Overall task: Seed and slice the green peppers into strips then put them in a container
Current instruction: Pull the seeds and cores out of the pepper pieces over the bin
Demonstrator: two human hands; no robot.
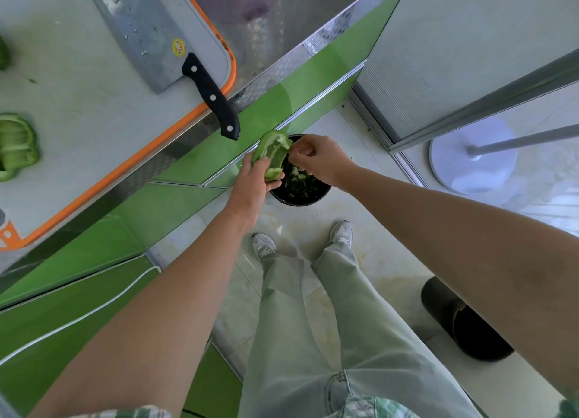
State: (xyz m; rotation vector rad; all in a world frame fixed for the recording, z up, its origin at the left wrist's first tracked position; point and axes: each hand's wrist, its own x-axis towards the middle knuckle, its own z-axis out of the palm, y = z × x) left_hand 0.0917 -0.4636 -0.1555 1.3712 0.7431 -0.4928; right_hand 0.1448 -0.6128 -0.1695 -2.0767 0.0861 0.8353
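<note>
My left hand [252, 185] grips a green pepper half [272, 154], cut side up, over a black bin [300, 195] on the floor. My right hand [319, 160] has its fingers curled at the pepper's right edge, pinching its inner part. Pale seeds and green scraps lie inside the bin. Another cut green pepper piece [17, 146] lies on the white cutting board [78, 104] at the left. A further green bit [3, 54] shows at the board's far left edge. No container for strips is in view.
A cleaver [156, 38] with a black handle lies on the board, its handle jutting over the counter edge. The counter front is green. A second black bin [463, 320] and a white stand base [473, 157] stand on the floor at right. My feet are below the bin.
</note>
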